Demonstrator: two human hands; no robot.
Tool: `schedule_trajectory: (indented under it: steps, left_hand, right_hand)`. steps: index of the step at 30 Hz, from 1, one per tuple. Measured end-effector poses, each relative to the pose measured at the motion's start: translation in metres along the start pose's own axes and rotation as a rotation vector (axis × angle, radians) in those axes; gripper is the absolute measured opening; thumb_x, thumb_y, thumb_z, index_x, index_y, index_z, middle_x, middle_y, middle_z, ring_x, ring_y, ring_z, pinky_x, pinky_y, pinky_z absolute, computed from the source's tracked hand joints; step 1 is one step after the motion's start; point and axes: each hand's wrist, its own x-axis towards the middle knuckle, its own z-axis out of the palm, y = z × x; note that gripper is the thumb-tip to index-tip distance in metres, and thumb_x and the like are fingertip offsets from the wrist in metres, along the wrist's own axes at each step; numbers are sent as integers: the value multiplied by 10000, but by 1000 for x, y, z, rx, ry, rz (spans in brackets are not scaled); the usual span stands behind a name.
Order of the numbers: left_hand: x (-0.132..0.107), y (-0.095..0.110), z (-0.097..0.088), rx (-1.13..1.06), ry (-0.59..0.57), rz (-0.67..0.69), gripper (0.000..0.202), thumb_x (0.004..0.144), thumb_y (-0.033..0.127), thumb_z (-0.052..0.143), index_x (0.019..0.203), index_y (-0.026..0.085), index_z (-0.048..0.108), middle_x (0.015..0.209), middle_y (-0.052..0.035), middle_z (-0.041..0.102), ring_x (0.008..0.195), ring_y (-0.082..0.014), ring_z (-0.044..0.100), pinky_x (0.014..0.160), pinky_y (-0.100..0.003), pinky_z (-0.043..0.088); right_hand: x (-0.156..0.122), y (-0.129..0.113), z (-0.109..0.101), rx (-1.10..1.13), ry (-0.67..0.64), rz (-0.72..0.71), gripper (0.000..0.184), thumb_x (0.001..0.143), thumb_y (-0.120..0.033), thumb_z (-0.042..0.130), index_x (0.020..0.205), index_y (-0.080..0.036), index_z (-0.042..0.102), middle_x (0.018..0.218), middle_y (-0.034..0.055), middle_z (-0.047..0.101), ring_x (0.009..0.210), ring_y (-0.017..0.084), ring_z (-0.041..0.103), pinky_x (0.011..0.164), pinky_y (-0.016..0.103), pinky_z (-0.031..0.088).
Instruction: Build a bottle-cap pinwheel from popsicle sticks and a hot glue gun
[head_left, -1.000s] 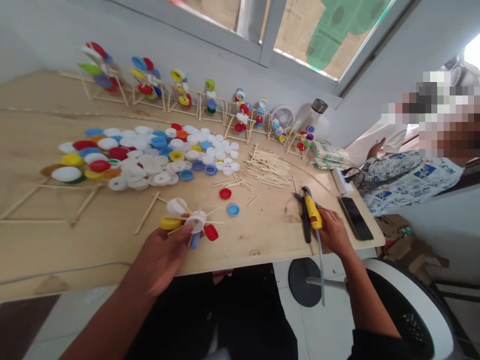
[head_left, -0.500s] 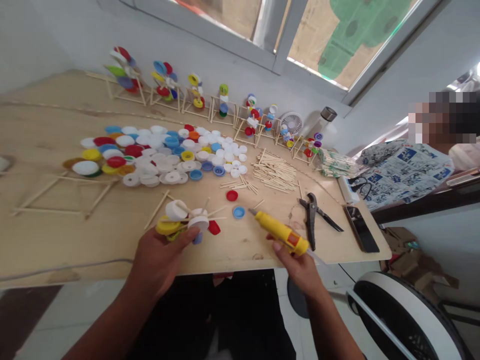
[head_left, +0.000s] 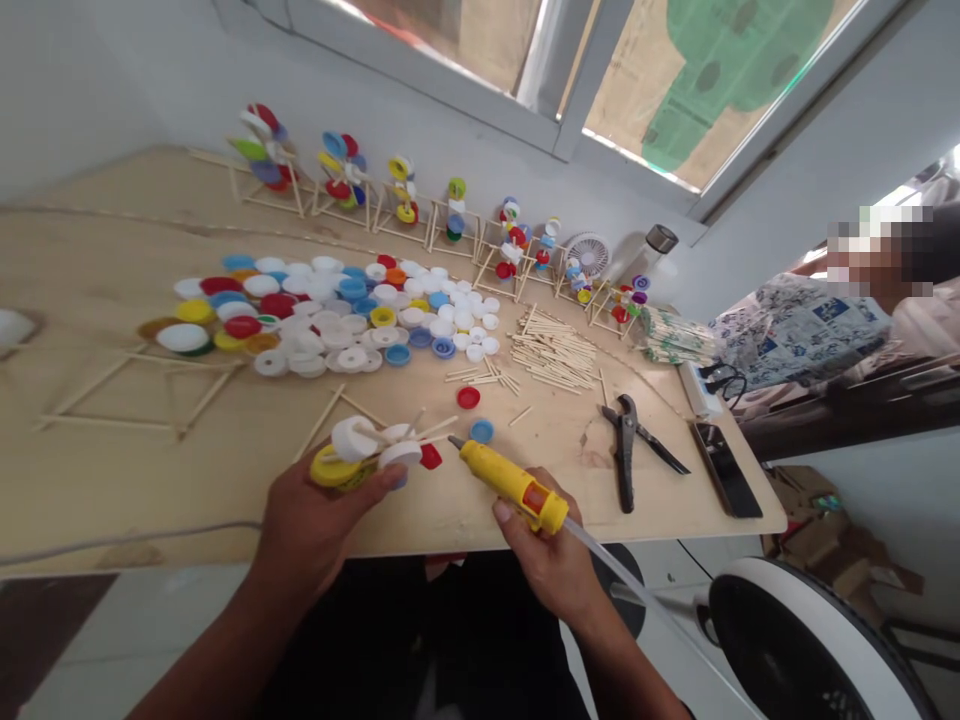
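My left hand [head_left: 319,515] is closed around a pinwheel of bottle caps and sticks [head_left: 375,445], with white, yellow, red and blue caps on it. Its bare stick ends point right. In my right hand [head_left: 544,545] is a yellow hot glue gun [head_left: 514,480], its dark nozzle close to those stick ends; whether they touch I cannot tell. A long clear glue stick [head_left: 622,570] trails from the gun's back. Just beyond the nozzle lie a blue bottle cap [head_left: 481,431] and a red bottle cap [head_left: 468,398], both on the wooden table [head_left: 450,515].
Many loose caps [head_left: 330,310] cover the middle left, beside a pile of cut sticks [head_left: 551,350]. Pliers-like cutters [head_left: 626,450] and a phone [head_left: 724,468] lie right. Finished cap wheels on stick frames [head_left: 405,190] line the wall. A person [head_left: 817,310] is at the right.
My right hand has brought the glue gun left, its nozzle now near the pinwheel's stick ends. The left hand still holds the pinwheel, which is slightly turned. The camera view has shifted a little.
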Motion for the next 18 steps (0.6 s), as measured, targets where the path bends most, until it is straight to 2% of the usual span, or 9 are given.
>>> schedule_trajectory:
  steps: [3, 6, 10, 14, 18]
  left_hand:
    - [3, -11, -4, 1, 7, 16, 506, 457, 304, 962, 926, 228, 787, 901, -16, 812, 840, -215, 730, 756, -239, 591]
    - [4, -17, -5, 22, 19, 35, 512, 447, 305, 966, 919, 215, 789, 911, -29, 815, 851, -223, 732, 743, -232, 589]
    - [3, -13, -3, 48, 35, 32, 501, 440, 287, 959, 904, 204, 789, 883, -40, 810, 828, -244, 745, 724, -265, 609]
    - [2, -10, -3, 45, 26, 39, 488, 447, 266, 960, 900, 204, 790, 862, -30, 809, 803, -216, 741, 720, -229, 596]
    - [3, -14, -4, 45, 29, 39, 499, 444, 285, 962, 907, 206, 793, 890, -40, 813, 836, -249, 742, 739, -273, 614]
  right_hand:
    - [0, 1, 1, -7, -5, -4, 242, 930, -382, 590, 770, -238, 479, 754, -22, 492, 685, 150, 491, 621, 292, 413]
    - [0, 3, 2, -17, -13, -8, 262, 936, -405, 584, 763, -240, 476, 747, -19, 498, 677, 152, 492, 611, 293, 417]
    - [1, 5, 4, -28, 2, -2, 271, 928, -431, 599, 766, -245, 486, 743, -15, 502, 672, 166, 492, 610, 309, 425]
    - [0, 6, 6, -46, 13, 25, 240, 920, -410, 602, 786, -233, 510, 767, -9, 518, 708, 169, 504, 642, 306, 427]
    - [-1, 5, 7, -62, 32, 24, 226, 910, -372, 609, 775, -225, 502, 762, -13, 513, 703, 156, 495, 644, 295, 412]
